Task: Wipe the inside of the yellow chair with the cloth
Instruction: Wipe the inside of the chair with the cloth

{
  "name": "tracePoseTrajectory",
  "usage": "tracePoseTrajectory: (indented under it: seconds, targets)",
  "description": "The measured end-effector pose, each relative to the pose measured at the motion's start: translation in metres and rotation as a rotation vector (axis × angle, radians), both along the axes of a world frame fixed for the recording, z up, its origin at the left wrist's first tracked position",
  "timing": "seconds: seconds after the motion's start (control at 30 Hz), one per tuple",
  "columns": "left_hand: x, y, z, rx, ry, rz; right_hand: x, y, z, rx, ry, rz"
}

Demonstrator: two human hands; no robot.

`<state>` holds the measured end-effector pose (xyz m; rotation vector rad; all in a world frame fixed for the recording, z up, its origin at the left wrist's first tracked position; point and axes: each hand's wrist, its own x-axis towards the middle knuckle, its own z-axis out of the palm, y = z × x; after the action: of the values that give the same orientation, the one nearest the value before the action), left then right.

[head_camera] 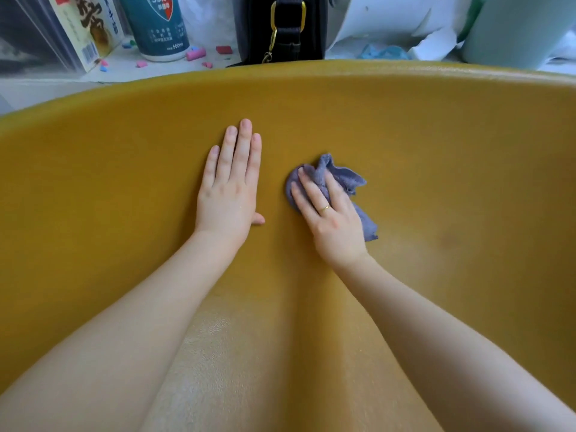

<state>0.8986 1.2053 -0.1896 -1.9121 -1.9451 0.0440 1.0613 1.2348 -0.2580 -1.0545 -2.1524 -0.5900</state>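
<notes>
left hand (229, 188) flat, fingers straight, on yellow chair (436, 145) | right hand (330, 218) beside it, fingers pressing cloth (339, 179) onto chair

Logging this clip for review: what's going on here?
A person is wiping the inside of a yellow chair. The right hand presses a bunched purple cloth against the chair's inner wall, fingers laid over it. The left hand lies flat and open on the wall beside it, touching no cloth. Behind the chair's rim stand a black bag and a teal bottle.
</notes>
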Motion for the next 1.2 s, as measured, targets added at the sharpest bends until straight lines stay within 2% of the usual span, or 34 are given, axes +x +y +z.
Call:
tracePoseTrajectory:
  seconds: [0.1, 0.13, 0.27, 0.43, 0.5, 0.57, 0.7, 0.8, 0.93, 1.1, 1.2]
  targets:
    - [0.002, -0.001, 0.001, -0.001, 0.005, 0.011, 0.020, 0.010, 0.015, 0.061, -0.186, 0.027]
    - [0.002, -0.001, 0.001, -0.005, 0.000, 0.011, 0.027, 0.017, 0.027, 0.073, -0.183, -0.011]
    - [0.000, 0.000, 0.000, -0.021, 0.002, 0.015, 0.038, 0.041, 0.067, 0.097, 0.104, -0.207]
    - [-0.001, 0.001, -0.001, -0.027, -0.007, 0.004, -0.016, 0.036, 0.048, 0.085, 0.414, -0.218]
    - [0.000, 0.001, 0.000, -0.022, -0.028, -0.005, -0.041, 0.020, 0.032, 0.030, 0.375, -0.153]
    - [0.002, -0.001, 0.002, -0.017, -0.039, -0.002, -0.043, 0.011, 0.026, -0.001, 0.253, -0.077]
    - [0.006, -0.005, 0.008, -0.051, -0.036, 0.031, 0.006, 0.021, 0.045, 0.011, -0.023, -0.058]
    - [0.014, -0.007, 0.010, -0.054, 0.003, 0.056, 0.058, 0.036, 0.066, 0.022, 0.063, -0.237]
    - [0.035, 0.005, 0.008, -0.061, 0.037, -0.092, 0.130, 0.051, 0.073, 0.136, 0.228, -0.484]
    - [0.042, 0.020, -0.003, -0.052, 0.013, -0.111, 0.090, 0.060, 0.055, 0.128, 0.469, -0.381]
    - [0.041, 0.021, -0.006, -0.041, 0.004, -0.122, 0.044, 0.046, 0.036, 0.073, 0.401, -0.186]
